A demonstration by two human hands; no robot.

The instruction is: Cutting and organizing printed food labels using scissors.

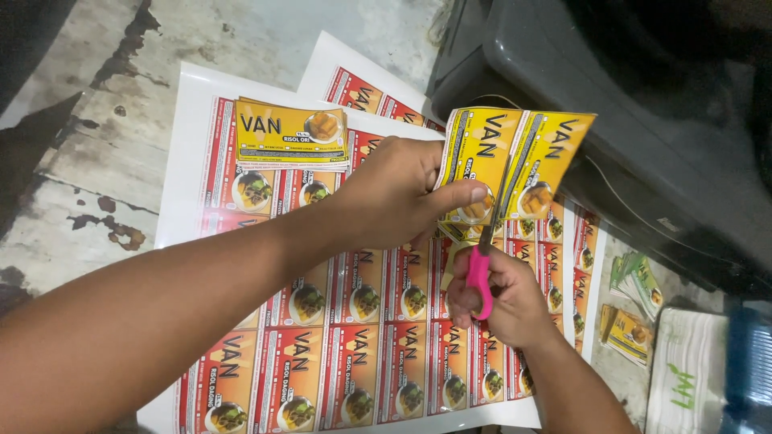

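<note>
My left hand [402,193] pinches a strip of yellow printed labels [515,157], held up above the floor. My right hand [503,301] grips pink-handled scissors [481,269], whose blades point up and run between two yellow labels on the strip. Below both hands lies a large sheet of red and orange printed labels [354,354], several rows uncut. A stack of cut yellow labels [291,135] rests on the sheet's upper left part.
A second label sheet [354,84] pokes out further back on the stained concrete floor [88,161]. A dark plastic bin [627,104] stands at the upper right. Small piles of cut labels [631,305] and white paper [683,370] lie at the lower right.
</note>
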